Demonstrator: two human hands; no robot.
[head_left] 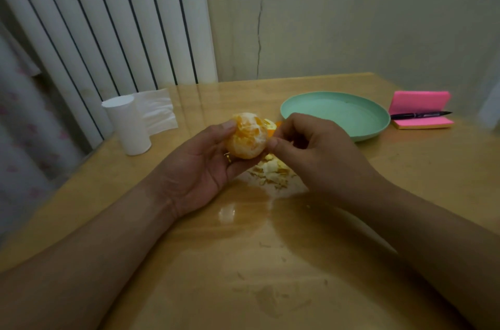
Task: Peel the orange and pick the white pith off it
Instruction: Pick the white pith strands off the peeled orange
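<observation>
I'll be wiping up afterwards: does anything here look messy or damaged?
Yes: peel scraps lie heaped on the bare table, not in the nearby plate. A long crack runs down the wall behind.

Corner of a lived-in room at home.
Small wooden table [405, 167] set into the corner of a painted wall [351, 18] with a long crack, next to a white column radiator [108, 18]; on top, a tissue roll [130, 127], a mint-green plate [335, 113], pink sticky notes [419, 102] under a black pen [419, 114], loose orange peel scraps [273, 171]; floral fabric [21, 140] at far left.
</observation>
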